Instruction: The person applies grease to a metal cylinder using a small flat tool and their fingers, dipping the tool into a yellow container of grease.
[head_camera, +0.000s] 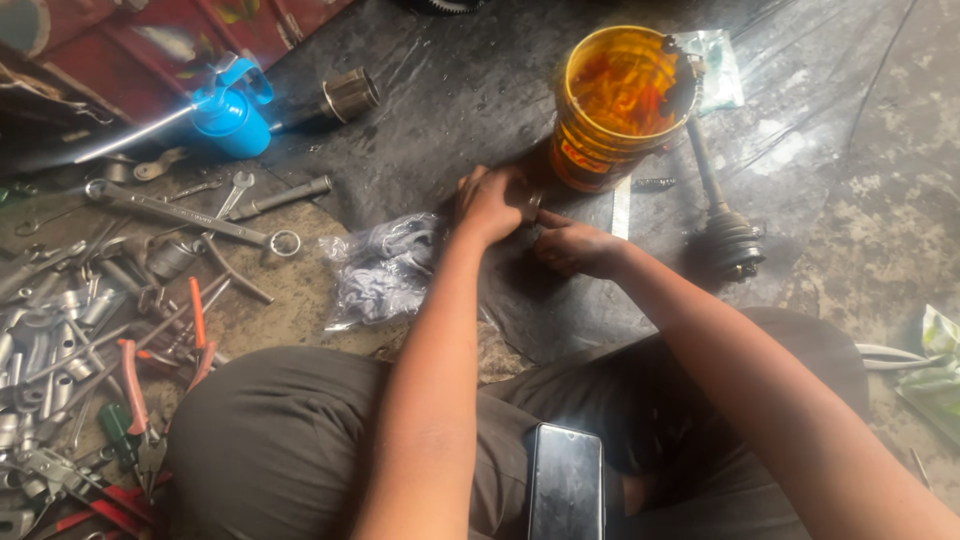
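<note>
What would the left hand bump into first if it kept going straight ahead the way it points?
Probably the yellow bucket. The left hand points up the dark mat toward the bucket's base, with a small metal part at its fingers; depth is hard to judge.

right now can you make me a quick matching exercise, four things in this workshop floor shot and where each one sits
Things:
1. yellow bucket
2. phone
3. blue oil can
4. clear plastic bag

Places:
A. on the person's lap
B. just beyond the left hand and right hand, leaning against the drive shaft
C. far left, near the red panel
D. on the floor, left of the left hand, beside the pile of tools

Pairs: 1-B, 2-A, 3-C, 4-D
</note>
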